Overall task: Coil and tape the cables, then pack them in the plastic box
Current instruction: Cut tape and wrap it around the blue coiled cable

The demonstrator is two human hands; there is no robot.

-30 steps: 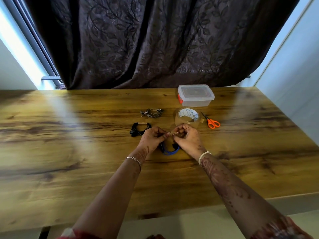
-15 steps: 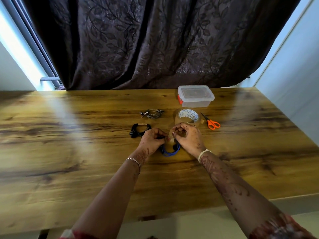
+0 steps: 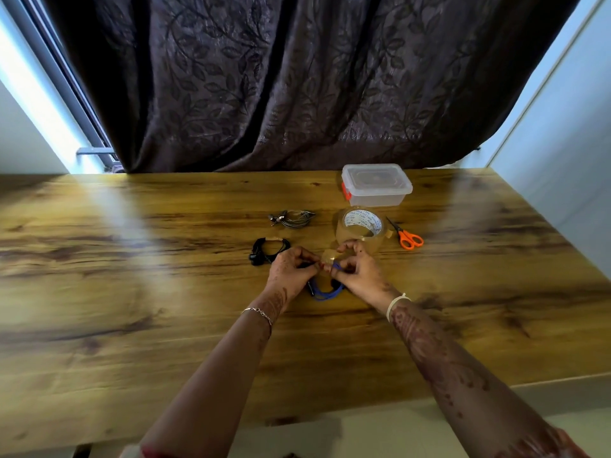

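Head: left hand (image 3: 291, 271), right hand (image 3: 359, 274) grips pinch blue cable (image 3: 325, 295); table (image 3: 132, 292) edges well apart.

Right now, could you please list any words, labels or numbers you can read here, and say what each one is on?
Tape roll: dark print runs round the white inner core, too blurred to read.
Box: no text that I can make out.
Scissors: none visible.
Blue cable: none visible.
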